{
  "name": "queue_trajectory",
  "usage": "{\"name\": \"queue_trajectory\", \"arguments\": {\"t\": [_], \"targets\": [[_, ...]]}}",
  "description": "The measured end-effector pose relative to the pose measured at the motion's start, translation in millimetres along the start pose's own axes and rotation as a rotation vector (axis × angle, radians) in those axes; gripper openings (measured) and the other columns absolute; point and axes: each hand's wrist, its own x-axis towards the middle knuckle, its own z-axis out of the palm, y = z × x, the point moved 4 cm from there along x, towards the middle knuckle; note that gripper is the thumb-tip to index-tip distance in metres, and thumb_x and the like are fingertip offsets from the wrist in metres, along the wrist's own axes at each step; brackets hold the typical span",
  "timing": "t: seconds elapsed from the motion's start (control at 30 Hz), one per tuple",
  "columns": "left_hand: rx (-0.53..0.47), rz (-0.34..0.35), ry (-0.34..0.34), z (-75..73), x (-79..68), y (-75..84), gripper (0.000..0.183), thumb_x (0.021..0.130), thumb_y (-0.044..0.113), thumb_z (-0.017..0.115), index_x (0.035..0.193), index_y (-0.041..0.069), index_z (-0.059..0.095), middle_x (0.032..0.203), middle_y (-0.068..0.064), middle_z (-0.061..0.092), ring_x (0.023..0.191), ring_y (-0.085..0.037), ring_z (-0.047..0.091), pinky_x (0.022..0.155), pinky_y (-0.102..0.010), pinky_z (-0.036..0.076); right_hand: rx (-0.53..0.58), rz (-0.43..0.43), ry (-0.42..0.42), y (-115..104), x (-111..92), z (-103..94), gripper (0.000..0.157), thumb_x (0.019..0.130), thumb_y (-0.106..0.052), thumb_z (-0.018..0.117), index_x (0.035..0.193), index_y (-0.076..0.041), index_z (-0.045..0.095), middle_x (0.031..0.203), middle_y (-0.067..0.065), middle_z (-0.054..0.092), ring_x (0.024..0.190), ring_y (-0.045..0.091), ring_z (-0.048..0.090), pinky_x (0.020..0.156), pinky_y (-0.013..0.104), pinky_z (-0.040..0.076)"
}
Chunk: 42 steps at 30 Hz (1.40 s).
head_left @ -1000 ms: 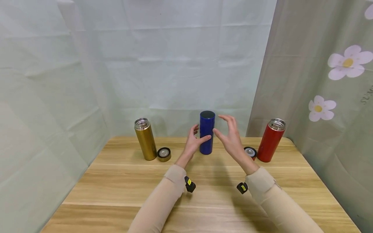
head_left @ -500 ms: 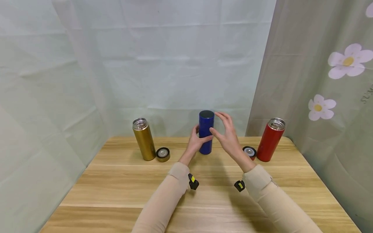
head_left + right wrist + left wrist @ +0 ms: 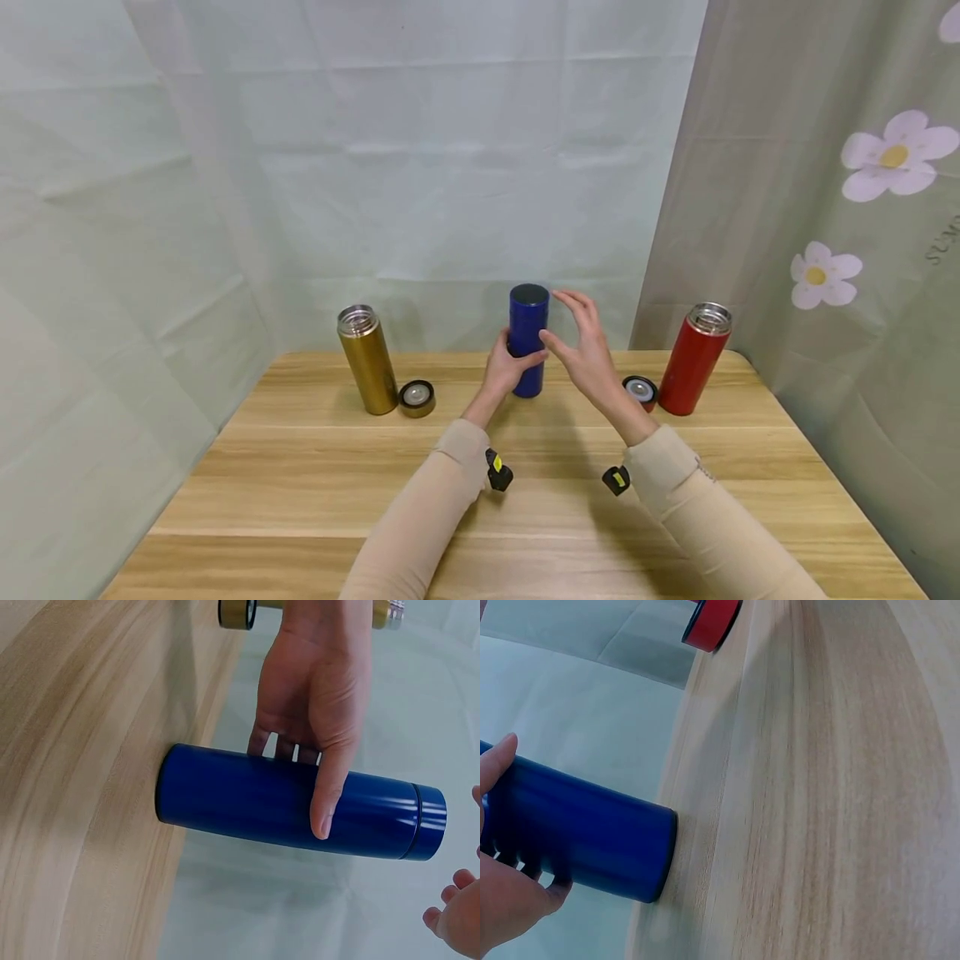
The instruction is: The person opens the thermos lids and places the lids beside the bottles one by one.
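A blue thermos bottle [image 3: 528, 333] stands upright near the back of the table, its cap [image 3: 428, 823] on. My left hand [image 3: 507, 367] grips its middle, thumb across the front and fingers round the far side, as the right wrist view shows. Level with the cap, my right hand [image 3: 587, 350] is spread with thumb and fingers apart; the right wrist view shows a gap between its fingers [image 3: 433, 918] and the cap. In the left wrist view the thermos base [image 3: 656, 855] meets the tabletop.
At left a gold thermos bottle [image 3: 368, 362] stands uncapped, its lid [image 3: 417, 398] beside it. A red thermos bottle [image 3: 694, 362] stands uncapped at right, next to its lid [image 3: 641, 392]. Pale curtains [image 3: 450, 167] hang behind the wooden table [image 3: 300, 500].
My left hand has closed round the blue thermos bottle. The right hand has come a little left, nearer the cap. The bottle itself stays standing where it was.
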Motion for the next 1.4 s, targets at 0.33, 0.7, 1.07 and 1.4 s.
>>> {"name": "queue_trajectory", "arguments": {"t": [0.33,0.7,1.07,1.4], "targets": [[0.009,0.017,0.003,-0.4,-2.6,7.2,0.084,0.087,0.028,0.086,0.155,0.003,0.042,0.147,-0.02,0.056,0.13,-0.038,0.058,0.11,-0.055,0.045,-0.026,0.007,-0.003,-9,7,-2.7,0.061,0.101,-0.019,0.071,0.156,-0.009,0.045,0.158,0.017,0.035,0.149,0.036,0.032,0.12,0.063,0.026],[-0.023,0.055,-0.11,-8.6,-28.6,28.4,0.08,0.089,0.034,0.084,0.153,0.007,0.044,0.145,-0.016,0.057,0.13,-0.036,0.058,0.109,-0.057,0.046,0.093,0.153,-0.122,-18,12,-9.0,0.076,0.101,-0.028,0.07,0.163,-0.009,0.03,0.164,0.016,0.031,0.152,0.034,0.029,0.124,0.056,0.021],[-0.01,0.107,-0.202,-13.2,-58.2,55.0,0.077,0.09,0.032,0.084,0.153,0.01,0.045,0.142,-0.013,0.059,0.128,-0.033,0.061,0.107,-0.055,0.049,0.183,0.267,-0.19,-33,10,-16.0,0.079,0.093,-0.039,0.076,0.159,-0.015,0.039,0.16,0.014,0.04,0.148,0.044,0.035,0.112,0.072,0.034],[0.037,0.104,-0.232,-17.0,-74.3,64.3,0.078,0.09,0.033,0.083,0.153,0.01,0.044,0.141,-0.013,0.06,0.125,-0.034,0.062,0.104,-0.055,0.051,0.195,0.3,-0.229,-44,5,-21.0,0.071,0.094,-0.04,0.076,0.155,-0.02,0.047,0.152,0.009,0.051,0.143,0.04,0.042,0.111,0.07,0.036]]}}
